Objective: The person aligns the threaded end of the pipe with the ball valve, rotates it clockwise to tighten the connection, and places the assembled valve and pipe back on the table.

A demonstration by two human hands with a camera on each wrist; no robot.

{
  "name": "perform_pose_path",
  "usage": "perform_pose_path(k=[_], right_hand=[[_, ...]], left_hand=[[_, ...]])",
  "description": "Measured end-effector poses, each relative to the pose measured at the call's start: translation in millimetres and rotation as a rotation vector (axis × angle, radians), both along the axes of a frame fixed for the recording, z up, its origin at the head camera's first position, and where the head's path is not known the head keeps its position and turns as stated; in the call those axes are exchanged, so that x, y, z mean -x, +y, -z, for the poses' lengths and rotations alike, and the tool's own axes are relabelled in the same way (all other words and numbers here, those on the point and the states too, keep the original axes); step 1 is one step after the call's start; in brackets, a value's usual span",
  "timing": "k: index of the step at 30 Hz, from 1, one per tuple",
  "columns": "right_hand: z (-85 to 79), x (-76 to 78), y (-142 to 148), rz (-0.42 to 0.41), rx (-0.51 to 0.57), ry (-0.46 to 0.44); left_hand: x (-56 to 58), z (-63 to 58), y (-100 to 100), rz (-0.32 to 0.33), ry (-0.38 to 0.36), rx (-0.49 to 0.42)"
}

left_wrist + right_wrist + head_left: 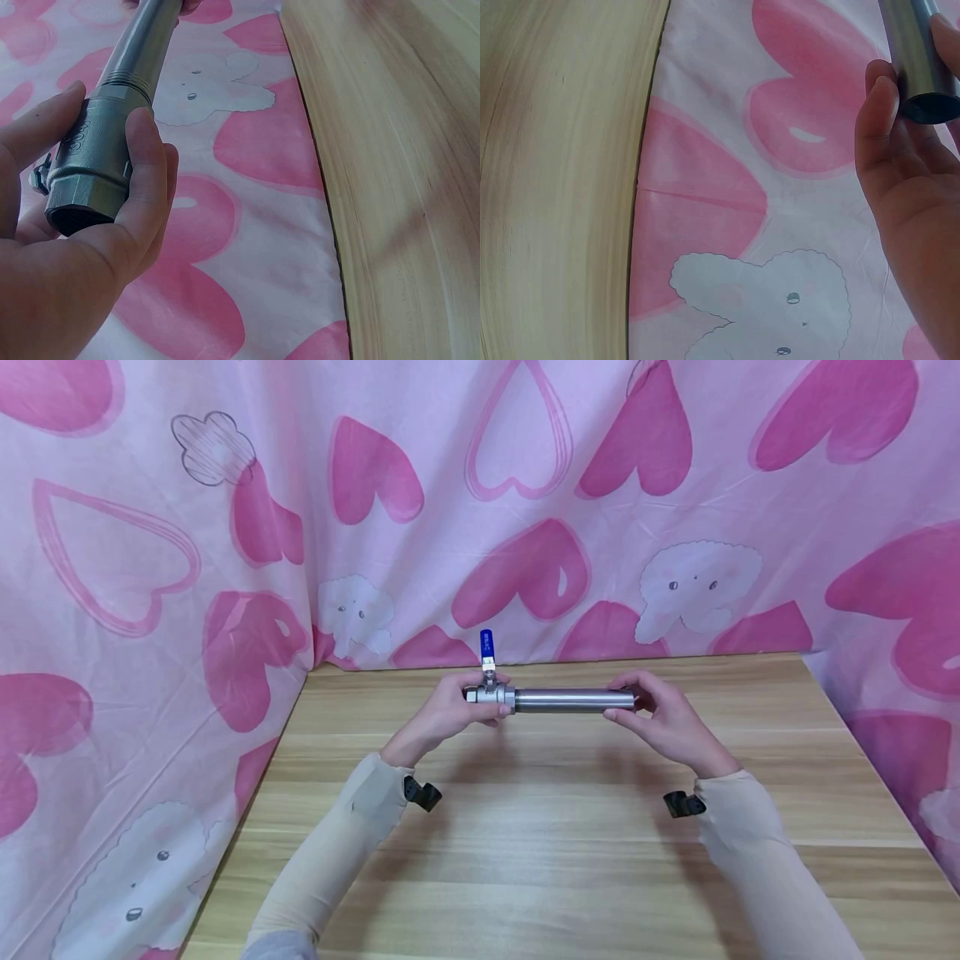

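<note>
A steel ball valve with a blue lever handle is joined to a smooth metal pipe, held level above the table. My left hand grips the valve body, thumb and fingers on either side of it. In the left wrist view, threads show where the pipe meets the valve, whose hexagonal open end faces the camera. My right hand holds the far end of the pipe between thumb and fingers. The pipe's round open end shows in the right wrist view.
Below the hands lies a wood-grain table. Pink curtain cloth printed with hearts hangs along its back edge and both sides. A small black camera mount sits at the left wrist, another mount at the right.
</note>
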State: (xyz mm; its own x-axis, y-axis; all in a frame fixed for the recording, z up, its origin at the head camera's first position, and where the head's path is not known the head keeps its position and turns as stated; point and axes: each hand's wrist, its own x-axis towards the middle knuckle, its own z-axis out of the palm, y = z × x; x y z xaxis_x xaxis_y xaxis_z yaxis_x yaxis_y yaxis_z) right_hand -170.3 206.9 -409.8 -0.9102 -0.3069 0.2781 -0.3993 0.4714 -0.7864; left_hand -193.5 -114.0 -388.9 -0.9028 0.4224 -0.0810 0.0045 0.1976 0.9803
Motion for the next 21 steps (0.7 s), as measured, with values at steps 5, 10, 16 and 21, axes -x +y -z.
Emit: perform_pose_path(k=[5,10,16,21], right_hand=[[0.3,0.3,0,-0.008,-0.004,-0.007],[1.9,1.8,0,0.004,-0.009,-0.020],[-10.5,-5.2,-7,0.017,-0.007,-0.036],[-19.3,-9.8,-10,-0.005,-0.002,-0.025]], left_hand=[[0.9,0.2,1,-0.001,0.004,-0.001],[1.0,-0.1,1,0.002,0.003,0.000],[0.4,-0.9,1,0.003,0.010,0.004],[1.1,0.9,0,0.002,0.005,0.001]])
